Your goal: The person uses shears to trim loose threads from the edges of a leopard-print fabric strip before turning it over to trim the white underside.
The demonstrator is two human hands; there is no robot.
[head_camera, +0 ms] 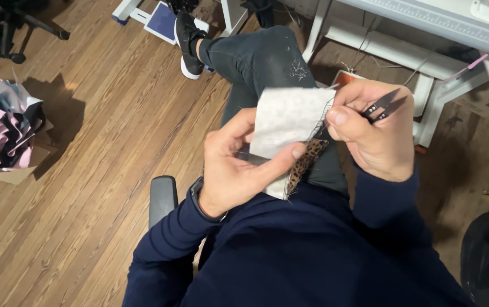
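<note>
The person sits with one leg crossed over the other, and everything happens just above that knee. The left hand (238,170) pinches a small white fabric piece (290,116) between thumb and fingers, holding it upright with its leopard-print side (307,162) turned down toward the lap. The right hand (375,133), just right of the fabric, is closed around a pair of black thread snips (383,105), its thumb pressed against the frayed edge. The blades point away from the cloth, so this looks like a pause for checking the seam between trims. The next cut would call for turning the tips back toward the loose threads without nicking the stitching. A white table (426,23) stands beyond the knee.
</note>
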